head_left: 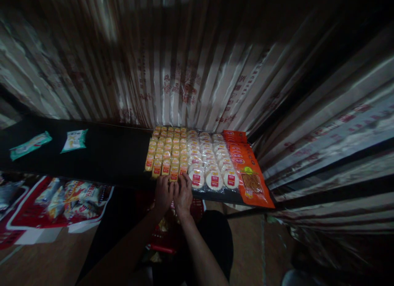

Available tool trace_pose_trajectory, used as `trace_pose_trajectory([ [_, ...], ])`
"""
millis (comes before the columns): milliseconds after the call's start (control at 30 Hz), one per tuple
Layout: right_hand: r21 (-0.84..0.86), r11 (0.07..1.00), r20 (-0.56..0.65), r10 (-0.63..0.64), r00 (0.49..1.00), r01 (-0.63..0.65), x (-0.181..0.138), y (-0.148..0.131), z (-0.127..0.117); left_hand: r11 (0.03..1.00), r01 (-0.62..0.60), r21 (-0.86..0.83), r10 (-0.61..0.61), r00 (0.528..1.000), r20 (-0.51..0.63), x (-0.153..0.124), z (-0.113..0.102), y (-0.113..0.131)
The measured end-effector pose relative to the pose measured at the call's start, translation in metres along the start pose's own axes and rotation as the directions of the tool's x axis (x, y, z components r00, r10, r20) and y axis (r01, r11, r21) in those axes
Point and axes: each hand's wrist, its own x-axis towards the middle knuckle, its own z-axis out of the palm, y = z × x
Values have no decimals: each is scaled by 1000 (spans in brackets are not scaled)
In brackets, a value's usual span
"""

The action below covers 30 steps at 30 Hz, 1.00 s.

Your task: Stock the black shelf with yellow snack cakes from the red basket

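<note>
both hands sit at the front edge of the dark worktop (117, 154), side by side and touching. the left hand (164, 194) and the right hand (184, 194) have their fingers pressed together and laid over the front row of the yellow packets (168, 152). whether any packet is pinched cannot be told in the dim light. the yellow packets lie in tight overlapping rows at mid-worktop, just beside the white round packets (209, 159). the orange packets (246, 167) at far right overhang the edge.

risk noted: the front row lies right at the lip. a push or pull from the fingers could tip packets to the floor or slide the overlapping rows out of line. a green packet (30, 144) and a pale packet (74, 139) lie well apart at left.
</note>
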Motion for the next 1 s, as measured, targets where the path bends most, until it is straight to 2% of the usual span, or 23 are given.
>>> trace_pose_trajectory([
  [200, -20, 1000, 36, 5, 999, -4, 1, 2, 1, 999, 34, -6, -34, 999, -1, 1, 1, 2],
  [533, 22, 1000, 22, -10, 1000, 9, 1, 4, 0, 998, 60, 6, -60, 998, 0, 2, 0, 5],
  [1000, 135, 987, -12, -89, 996, 89, -6, 12, -3, 997, -72, 32, 72, 997, -13, -3, -4, 0],
])
